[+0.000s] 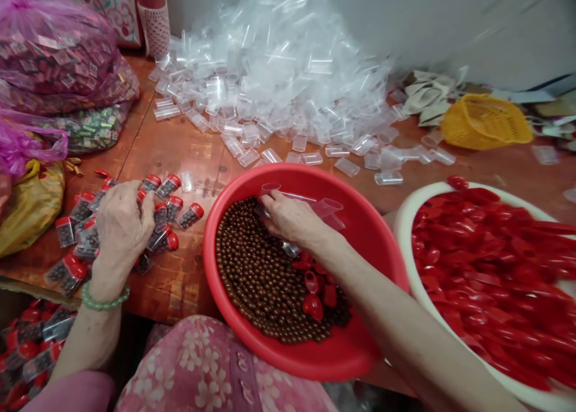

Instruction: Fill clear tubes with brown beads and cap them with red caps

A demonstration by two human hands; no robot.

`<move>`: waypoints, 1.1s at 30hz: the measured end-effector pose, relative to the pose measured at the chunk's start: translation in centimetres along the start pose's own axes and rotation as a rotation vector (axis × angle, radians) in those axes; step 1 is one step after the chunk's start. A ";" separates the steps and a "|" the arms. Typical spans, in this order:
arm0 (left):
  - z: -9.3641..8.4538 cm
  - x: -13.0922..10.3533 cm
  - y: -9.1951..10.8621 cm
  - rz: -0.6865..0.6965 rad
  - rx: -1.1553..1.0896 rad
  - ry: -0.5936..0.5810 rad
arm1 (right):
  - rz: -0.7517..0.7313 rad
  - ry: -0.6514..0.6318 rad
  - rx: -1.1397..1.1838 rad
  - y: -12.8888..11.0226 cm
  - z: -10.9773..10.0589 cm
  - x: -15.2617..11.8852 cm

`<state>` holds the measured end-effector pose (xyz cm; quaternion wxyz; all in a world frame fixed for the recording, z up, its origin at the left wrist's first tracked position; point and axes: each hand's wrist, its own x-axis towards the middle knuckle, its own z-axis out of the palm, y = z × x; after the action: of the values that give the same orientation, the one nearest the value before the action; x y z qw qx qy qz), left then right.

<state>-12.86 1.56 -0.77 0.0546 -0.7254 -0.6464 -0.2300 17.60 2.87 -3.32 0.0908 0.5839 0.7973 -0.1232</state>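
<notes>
Two bare hands work at a worn orange-brown wooden table (180,148); the left hand (122,226), wearing a green bead bracelet (102,301), lies palm-down with fingers curled over a cluster of small clear plastic vials with red caps (173,211) filled with dark beads, at 9 o'clock from the basin; whether it pinches a single vial cannot be told. The right hand (292,220) reaches into the round red plastic basin (360,340), fingers closed around a clear empty vial (270,191) held at the top edge of the small brown round beads (261,274); a few loose red caps (315,292) lie at the bead mass's 4 o'clock.

Judged progress: early to middle; roughly a couple of dozen capped vials lie finished on the table, with more in a container (31,352) at 8 o'clock; a large heap of empty clear plastic vials (279,82) remains at 12 o'clock, the basin holds many beads, and a white-rimmed tub of red plastic caps (486,280) at 3 o'clock is nearly full.

Surroundings: pink translucent bags of small packets (58,58) at 10 o'clock; a yellow woven plastic basket (486,121) at 2 o'clock; a pale wall (450,16) behind the table; a pink floral garment (193,370) at 6 o'clock.
</notes>
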 end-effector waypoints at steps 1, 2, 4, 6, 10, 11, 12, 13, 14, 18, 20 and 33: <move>0.0 -0.2 0.8 0.028 -0.077 -0.002 | 0.001 -0.006 0.006 0.1 -0.1 0.0; 0.0 -0.5 1.7 0.057 -0.167 -0.009 | 0.000 -0.008 0.018 0.1 -0.2 0.0; -0.1 -1.2 3.8 0.129 -0.355 -0.025 | -0.014 0.001 0.059 0.3 -0.3 0.1; 0.1 -2.0 5.6 0.228 -0.516 -0.045 | -0.047 0.023 0.116 0.5 -0.2 0.1; 1.2 -3.4 7.8 0.257 -0.676 -0.082 | -0.155 0.174 0.470 0.4 0.4 -0.4; 1.5 -3.7 8.1 0.238 -0.687 -0.073 | -0.193 0.221 0.564 0.3 0.5 -0.7; 1.8 -4.0 8.2 0.227 -0.692 -0.060 | -0.228 0.256 0.635 0.1 0.5 -0.9; 2.1 -4.2 8.3 0.221 -0.691 -0.045 | -0.256 0.275 0.679 0.0 0.6 -1.2; 2.4 -4.4 8.4 0.218 -0.687 -0.032 | -0.270 0.281 0.719 -0.2 0.6 -1.4; 3.0 -4.7 8.4 0.207 -0.698 -0.011 | -0.132 0.234 0.877 -0.7 0.9 -1.3; 3.2 -4.7 8.4 0.200 -0.725 -0.014 | 0.011 0.211 0.903 -1.1 1.3 -0.7; 3.5 -4.4 8.3 0.222 -0.766 -0.028 | 0.213 -0.212 0.598 -4.4 2.4 -1.5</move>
<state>-4.24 -2.43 -3.87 -0.2044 -0.7618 -0.4323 -0.4371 13.82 -0.44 -4.74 0.0103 0.6487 0.6462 -0.4018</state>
